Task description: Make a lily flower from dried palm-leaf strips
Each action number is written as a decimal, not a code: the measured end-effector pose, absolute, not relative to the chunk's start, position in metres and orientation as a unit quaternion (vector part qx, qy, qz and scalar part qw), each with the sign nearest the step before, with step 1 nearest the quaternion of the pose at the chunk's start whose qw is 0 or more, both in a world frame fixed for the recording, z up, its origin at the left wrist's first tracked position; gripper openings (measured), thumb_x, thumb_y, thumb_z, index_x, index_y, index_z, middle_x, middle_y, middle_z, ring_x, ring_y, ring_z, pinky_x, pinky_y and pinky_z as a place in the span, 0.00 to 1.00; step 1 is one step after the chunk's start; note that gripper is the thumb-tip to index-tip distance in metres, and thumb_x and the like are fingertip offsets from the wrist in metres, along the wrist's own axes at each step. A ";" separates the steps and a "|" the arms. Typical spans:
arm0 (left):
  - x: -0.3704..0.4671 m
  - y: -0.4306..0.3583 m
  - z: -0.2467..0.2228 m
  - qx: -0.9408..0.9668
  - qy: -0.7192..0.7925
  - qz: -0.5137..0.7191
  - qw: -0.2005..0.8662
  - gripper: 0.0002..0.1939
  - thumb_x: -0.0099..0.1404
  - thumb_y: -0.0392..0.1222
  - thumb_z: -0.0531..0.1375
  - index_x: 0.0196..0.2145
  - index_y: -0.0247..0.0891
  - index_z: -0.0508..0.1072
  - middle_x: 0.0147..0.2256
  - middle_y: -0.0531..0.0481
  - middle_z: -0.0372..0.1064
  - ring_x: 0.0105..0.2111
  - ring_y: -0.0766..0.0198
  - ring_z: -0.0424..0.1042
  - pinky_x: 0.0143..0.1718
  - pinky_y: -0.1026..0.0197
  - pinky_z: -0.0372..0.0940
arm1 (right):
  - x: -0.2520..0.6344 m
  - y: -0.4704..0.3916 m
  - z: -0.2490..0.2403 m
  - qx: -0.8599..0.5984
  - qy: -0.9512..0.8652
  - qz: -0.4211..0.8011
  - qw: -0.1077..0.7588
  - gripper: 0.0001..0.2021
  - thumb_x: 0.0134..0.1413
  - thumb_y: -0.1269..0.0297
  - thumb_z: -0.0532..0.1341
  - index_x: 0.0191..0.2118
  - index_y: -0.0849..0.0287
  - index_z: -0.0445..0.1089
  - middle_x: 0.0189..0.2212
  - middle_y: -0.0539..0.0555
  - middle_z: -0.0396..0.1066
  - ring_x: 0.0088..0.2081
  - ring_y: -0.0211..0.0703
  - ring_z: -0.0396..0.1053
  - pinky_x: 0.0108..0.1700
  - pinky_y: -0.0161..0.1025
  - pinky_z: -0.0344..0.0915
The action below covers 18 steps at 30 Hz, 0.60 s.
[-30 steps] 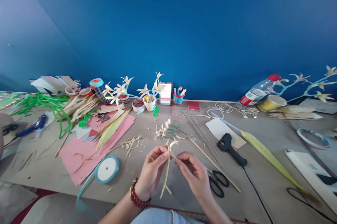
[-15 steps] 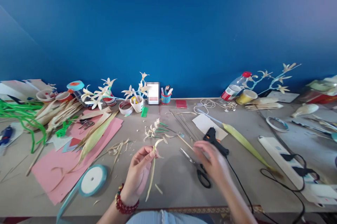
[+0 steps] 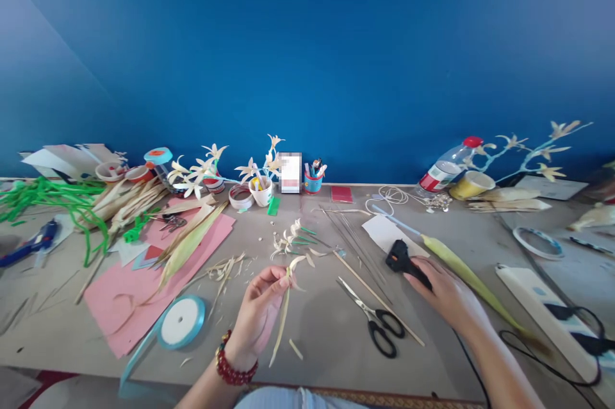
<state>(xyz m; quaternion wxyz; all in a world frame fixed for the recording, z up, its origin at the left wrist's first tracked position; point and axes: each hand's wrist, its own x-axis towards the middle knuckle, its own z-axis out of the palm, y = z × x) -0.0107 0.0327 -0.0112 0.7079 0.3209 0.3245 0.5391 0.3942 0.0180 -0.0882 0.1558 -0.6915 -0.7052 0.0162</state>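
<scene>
Far left: blue glue gun (image 3: 36,243) on table (image 3: 327,345), tangle of green stems (image 3: 52,194) behind it. Next, pink paper (image 3: 115,306), with a yellow-green husk (image 3: 180,261) lying over its upper part. Blue ribbon spool (image 3: 181,321) on its side by the paper's right edge, ribbon trailing down-left. Thin husk shavings (image 3: 225,268) to the right of the paper; white cup (image 3: 261,193) farther back near the wall.

Left hand (image 3: 257,313), red bead bracelet (image 3: 235,365) at wrist, pinches pale husk piece (image 3: 283,311) between thumb and fingers, clamped near its top; petal-like ends curl out above, long strip hangs below. Piece is front-center, over the table. Small husk flowers (image 3: 288,240) with green stems lie just beyond it. Loose husk strip (image 3: 296,349) near the hanging end.

Scissors (image 3: 372,316), black handles, lie between the two hands, blades parted slightly; wooden stick (image 3: 408,325) passes by the handles. Right hand (image 3: 446,297) closes around the handle of black glue gun (image 3: 398,257), nozzle end at the white sheet (image 3: 379,229); can't tell if lifted. Long green husk (image 3: 468,269) beyond that hand, white power strip (image 3: 533,309) farther right.
</scene>
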 end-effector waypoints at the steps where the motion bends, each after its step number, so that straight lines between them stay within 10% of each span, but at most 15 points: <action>1: -0.011 0.033 -0.010 0.320 0.323 0.541 0.708 0.06 0.60 0.39 0.66 0.28 0.35 0.75 0.30 0.49 0.68 0.34 0.64 0.66 0.41 0.62 0.60 | 0.398 0.019 -0.089 -0.691 -0.703 0.031 0.166 0.20 0.62 0.49 0.51 0.48 0.58 0.68 0.50 0.63 0.73 0.47 0.59 0.74 0.49 0.52 0.70; 11: -0.010 0.038 -0.006 0.323 0.302 0.551 0.707 0.06 0.59 0.38 0.67 0.28 0.35 0.75 0.29 0.50 0.69 0.33 0.65 0.66 0.41 0.63 0.59 | 0.397 0.016 -0.063 -0.719 -0.562 0.181 0.366 0.24 0.55 0.44 0.58 0.48 0.57 0.72 0.49 0.65 0.75 0.51 0.64 0.72 0.53 0.55 0.67; 18: -0.012 0.040 -0.006 0.333 0.317 0.533 0.711 0.06 0.61 0.38 0.66 0.28 0.35 0.75 0.29 0.49 0.70 0.33 0.65 0.66 0.40 0.63 0.58 | 0.325 -0.006 -0.028 -0.534 -0.347 0.499 0.588 0.15 0.48 0.50 0.66 0.34 0.56 0.74 0.27 0.54 0.74 0.18 0.39 0.64 0.17 0.36 0.62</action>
